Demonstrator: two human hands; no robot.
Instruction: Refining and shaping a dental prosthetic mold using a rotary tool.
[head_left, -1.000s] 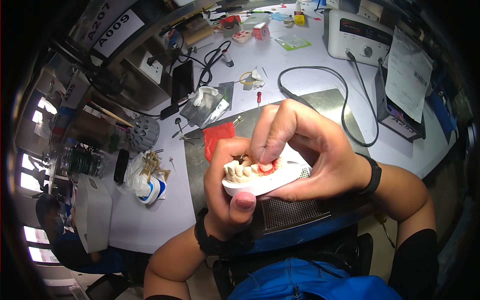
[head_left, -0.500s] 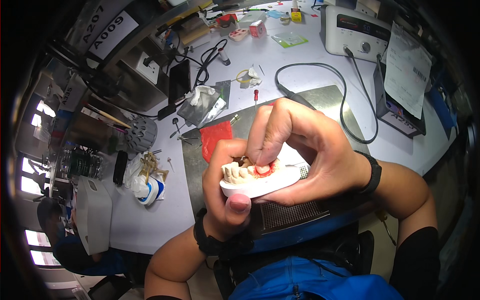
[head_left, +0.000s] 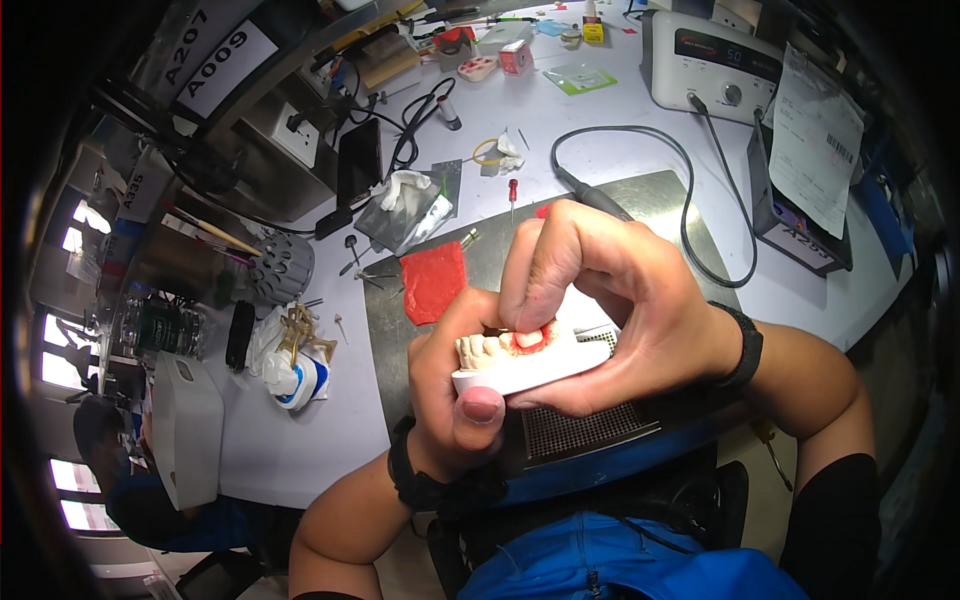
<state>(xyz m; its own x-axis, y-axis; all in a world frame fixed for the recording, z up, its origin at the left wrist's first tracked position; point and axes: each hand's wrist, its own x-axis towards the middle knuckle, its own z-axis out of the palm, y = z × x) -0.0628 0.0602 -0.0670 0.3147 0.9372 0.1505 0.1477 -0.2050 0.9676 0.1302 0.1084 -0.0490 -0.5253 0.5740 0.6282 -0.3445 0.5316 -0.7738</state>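
Observation:
A dental model (head_left: 532, 374) with cream teeth on a white base is held up between my two hands, over a metal plate. My left hand (head_left: 446, 370) grips its left end, the thumb on the front of the base and the fingers behind. Around the model's right side curls my right hand (head_left: 645, 300), with the thumb along the base's lower edge and bent fingertips pressing on a pale tooth (head_left: 530, 340) ringed in red. Those fingertips partly cover the top of the tooth. Behind my left hand lies a red sheet (head_left: 434, 282).
The metal plate (head_left: 660, 200) carries a perforated grille (head_left: 590, 432) near its front edge. Beyond it are a red-handled tool (head_left: 513, 190), a corded handpiece (head_left: 600, 200) and a white control box (head_left: 715, 70). To the left stand a grey tool holder (head_left: 282, 268) and a brass-coloured articulator (head_left: 298, 335).
The model has shifted slightly right and its base has tilted in my hands. My left fingers have moved with it, uncovering more of the red sheet. The right fingertips remain on the tooth.

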